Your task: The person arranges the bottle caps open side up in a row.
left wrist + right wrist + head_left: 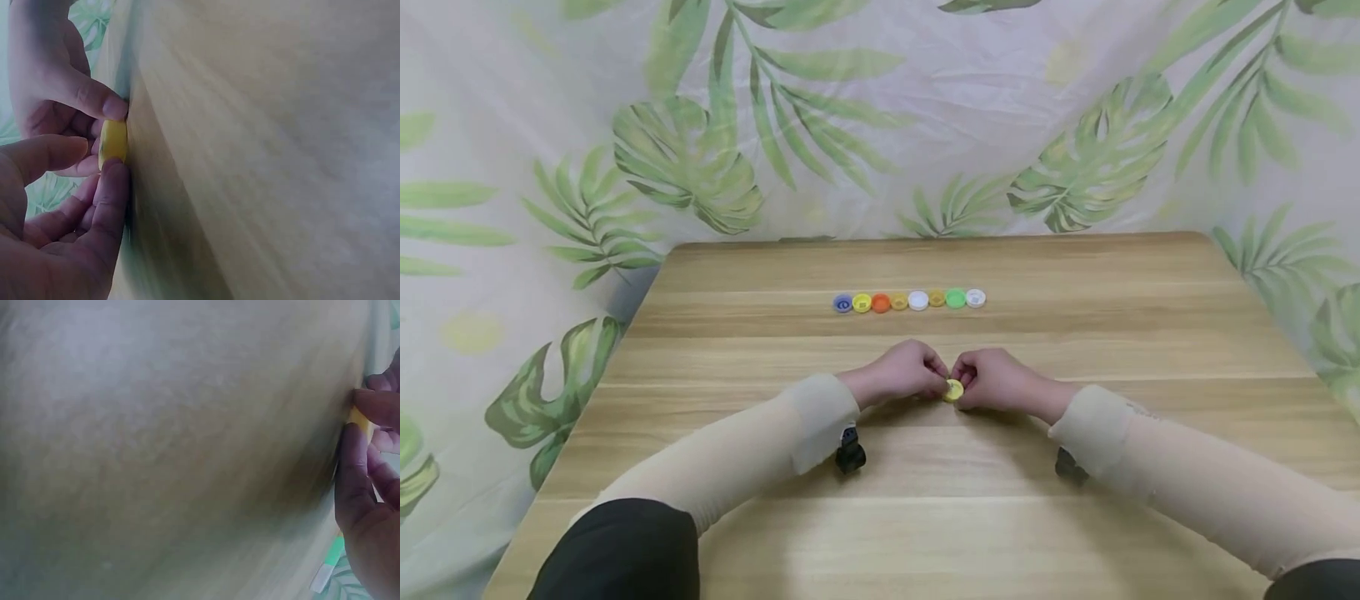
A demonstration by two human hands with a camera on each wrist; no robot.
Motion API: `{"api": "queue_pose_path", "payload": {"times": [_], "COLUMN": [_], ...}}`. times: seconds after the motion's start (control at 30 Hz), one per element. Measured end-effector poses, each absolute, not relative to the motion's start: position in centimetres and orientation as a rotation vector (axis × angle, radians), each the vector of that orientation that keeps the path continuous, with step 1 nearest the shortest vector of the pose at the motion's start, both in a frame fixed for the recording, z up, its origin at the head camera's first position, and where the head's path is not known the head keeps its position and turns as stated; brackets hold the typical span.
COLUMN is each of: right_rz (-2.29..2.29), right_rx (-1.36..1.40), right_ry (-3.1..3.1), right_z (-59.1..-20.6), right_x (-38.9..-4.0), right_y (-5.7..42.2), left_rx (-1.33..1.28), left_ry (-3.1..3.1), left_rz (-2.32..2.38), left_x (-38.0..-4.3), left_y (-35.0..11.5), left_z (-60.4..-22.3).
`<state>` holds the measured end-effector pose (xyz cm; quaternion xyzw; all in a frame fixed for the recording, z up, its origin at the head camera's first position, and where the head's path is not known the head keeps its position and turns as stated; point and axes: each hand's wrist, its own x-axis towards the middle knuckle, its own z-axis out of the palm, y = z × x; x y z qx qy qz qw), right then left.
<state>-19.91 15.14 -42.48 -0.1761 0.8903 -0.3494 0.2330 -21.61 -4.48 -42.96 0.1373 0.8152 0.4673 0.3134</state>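
Observation:
A round yellow bottle cap [953,390] is at the tabletop between the two hands, near the middle of the table. My left hand [906,369] holds its left side, thumb against the rim, as the left wrist view of the cap [113,145] shows. From the opposite side my right hand [1000,382] grips the same cap, its thumb pressed to the edge. Both hands have their other fingers bent behind the cap. In the right wrist view only a small strip of the cap [358,417] shows between the thumbs.
Beyond the hands, several bottle caps stand in a side-by-side row, from a blue one [843,303] at the left, past an orange one [881,303], to a white one [975,298] at the right. The wooden table [737,283] ends at a leaf-patterned cloth [820,108].

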Motion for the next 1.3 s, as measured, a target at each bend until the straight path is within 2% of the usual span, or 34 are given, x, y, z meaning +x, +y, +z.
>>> {"api": "queue_pose_path", "payload": {"times": [0.3,0.63,1.3], "right_rz": [-1.137,-1.375,-1.677], "right_rx": [-0.389,-0.296,-0.138], "right_ry": [2.327,2.144,2.170], "right_z": [-42.4,-43.0,-40.8], "right_x": [-20.8,-22.9,-26.3], "right_y": [16.3,17.2,17.2], "left_rx": [0.360,0.240,0.076], "left_ry": [2.107,2.045,1.939], "left_rz": [1.269,1.444,1.888], "left_x": [-22.6,-24.0,-27.3], "left_y": [-4.3,-4.0,-2.2], "left_z": [-42.6,-43.1,-41.8]}}
